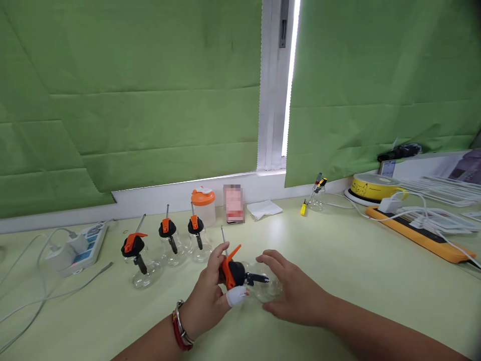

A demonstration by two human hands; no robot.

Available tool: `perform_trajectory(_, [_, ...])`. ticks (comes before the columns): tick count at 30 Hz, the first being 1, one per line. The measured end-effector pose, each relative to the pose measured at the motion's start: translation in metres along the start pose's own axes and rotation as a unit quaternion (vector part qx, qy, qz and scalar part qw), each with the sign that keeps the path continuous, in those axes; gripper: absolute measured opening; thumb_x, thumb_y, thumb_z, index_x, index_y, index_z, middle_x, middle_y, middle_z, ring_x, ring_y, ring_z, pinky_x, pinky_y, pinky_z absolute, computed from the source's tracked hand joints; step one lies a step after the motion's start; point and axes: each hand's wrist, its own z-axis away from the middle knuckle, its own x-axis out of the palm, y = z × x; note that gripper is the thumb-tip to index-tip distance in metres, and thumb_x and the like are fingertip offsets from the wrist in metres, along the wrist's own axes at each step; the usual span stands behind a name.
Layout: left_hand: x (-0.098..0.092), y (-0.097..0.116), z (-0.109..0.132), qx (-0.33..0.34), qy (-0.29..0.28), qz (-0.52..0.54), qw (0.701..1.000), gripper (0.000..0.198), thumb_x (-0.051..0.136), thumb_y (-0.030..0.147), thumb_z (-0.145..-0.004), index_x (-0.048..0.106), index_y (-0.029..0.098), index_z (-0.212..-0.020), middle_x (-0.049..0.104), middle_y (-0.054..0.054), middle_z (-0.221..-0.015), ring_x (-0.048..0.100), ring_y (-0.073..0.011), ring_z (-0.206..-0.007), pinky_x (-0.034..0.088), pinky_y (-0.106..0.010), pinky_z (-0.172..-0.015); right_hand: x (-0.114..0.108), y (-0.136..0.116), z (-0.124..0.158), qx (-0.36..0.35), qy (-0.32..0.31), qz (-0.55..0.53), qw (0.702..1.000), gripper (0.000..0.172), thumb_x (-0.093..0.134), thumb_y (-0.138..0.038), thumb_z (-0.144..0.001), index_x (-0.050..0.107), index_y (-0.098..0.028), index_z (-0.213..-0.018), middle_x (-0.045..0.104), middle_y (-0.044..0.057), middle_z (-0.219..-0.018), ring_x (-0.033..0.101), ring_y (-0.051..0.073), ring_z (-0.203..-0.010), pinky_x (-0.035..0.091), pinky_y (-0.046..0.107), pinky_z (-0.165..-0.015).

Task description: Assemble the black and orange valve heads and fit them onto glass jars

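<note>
A clear glass bottle [237, 274] lies tilted between my hands, its black lid with a raised orange lever toward the left and a black handle across the glass. A thin metal rod stands up behind the lid. My left hand [206, 301], with a white wrap on the thumb, grips the lid. My right hand [296, 293] curves round the rounded glass body, thumb below and fingers above. Three similar bottles stand to the left: one bottle [148, 276] nearest the power strip, a middle bottle [175, 255] and another bottle [199, 245] closest to my left hand.
Behind the bottles stand an orange-lidded jar [205, 213] and a pink-screened phone [233, 203], beside white paper [265, 208]. A white power strip [88, 248] with cables lies left. Screwdrivers in a glass [317, 200], a yellow tin [372, 186] and an orange power strip [421, 233] are right.
</note>
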Motion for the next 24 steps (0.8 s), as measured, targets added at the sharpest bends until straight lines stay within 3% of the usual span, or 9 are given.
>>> perform_trajectory(3, [-0.009,-0.010,-0.004,0.107,0.058,-0.123,0.985,0.078,0.064,0.027,-0.082,0.016,0.028,-0.143,0.046,-0.016,-0.130,0.053,-0.0270,-0.116,0.048,-0.045,-0.094,0.000,0.009,-0.005,0.065,0.033,-0.025,0.997,0.073,0.073,-0.031,-0.060,0.042,-0.025,-0.126,0.050,0.008,-0.126,0.055,0.023,-0.109,0.046,0.035,-0.090])
perform_trajectory(6, [-0.022,-0.021,-0.014,0.176,0.212,-0.290,0.916,0.071,0.064,0.022,-0.080,0.025,0.027,-0.139,0.032,-0.016,-0.144,0.029,-0.0345,-0.136,0.032,-0.058,-0.106,-0.003,0.028,-0.012,0.138,0.056,-0.033,0.988,0.074,0.077,-0.038,-0.057,0.042,-0.023,-0.121,0.058,0.008,-0.113,0.059,0.024,-0.097,0.048,0.036,-0.082])
perform_trajectory(7, [-0.027,-0.025,-0.018,0.181,0.250,-0.314,0.898,0.072,0.064,0.021,-0.080,0.024,0.026,-0.139,0.029,-0.016,-0.146,0.025,-0.0351,-0.138,0.027,-0.059,-0.108,-0.004,0.035,-0.014,0.153,0.061,-0.027,0.986,0.071,0.077,-0.038,-0.057,0.044,-0.022,-0.117,0.060,0.007,-0.108,0.059,0.024,-0.095,0.047,0.036,-0.080])
perform_trajectory(9, [-0.036,-0.034,-0.025,0.149,0.292,-0.320,0.889,0.075,0.064,0.021,-0.079,0.021,0.023,-0.140,0.023,-0.017,-0.148,0.019,-0.0349,-0.141,0.022,-0.057,-0.112,-0.007,0.049,-0.019,0.193,0.084,-0.008,0.978,0.061,0.075,-0.042,-0.059,0.045,-0.021,-0.107,0.061,0.008,-0.101,0.059,0.025,-0.093,0.047,0.037,-0.077])
perform_trajectory(14, [-0.048,-0.057,-0.033,0.020,0.286,-0.237,0.928,0.084,0.064,0.027,-0.076,0.014,0.023,-0.144,0.017,-0.017,-0.151,0.022,-0.0360,-0.139,0.026,-0.054,-0.111,-0.013,0.071,-0.025,0.232,0.110,0.000,0.966,0.067,0.076,-0.049,-0.056,0.042,-0.022,-0.106,0.058,0.012,-0.116,0.058,0.029,-0.103,0.046,0.038,-0.082])
perform_trajectory(18, [-0.048,-0.064,-0.034,-0.087,0.254,-0.116,0.956,0.086,0.067,0.029,-0.074,0.015,0.025,-0.143,0.029,-0.017,-0.147,0.032,-0.0332,-0.136,0.030,-0.052,-0.108,-0.014,0.076,-0.025,0.231,0.105,-0.004,0.967,0.069,0.076,-0.051,-0.056,0.041,-0.022,-0.107,0.056,0.013,-0.122,0.056,0.031,-0.110,0.046,0.040,-0.085])
perform_trajectory(24, [-0.046,-0.058,-0.035,-0.141,0.219,-0.072,0.963,0.086,0.067,0.035,-0.076,0.016,0.022,-0.143,0.046,-0.017,-0.135,0.045,-0.0308,-0.127,0.032,-0.050,-0.105,-0.016,0.076,-0.024,0.220,0.095,-0.003,0.971,0.069,0.076,-0.050,-0.056,0.041,-0.021,-0.107,0.056,0.014,-0.121,0.055,0.032,-0.112,0.045,0.041,-0.088])
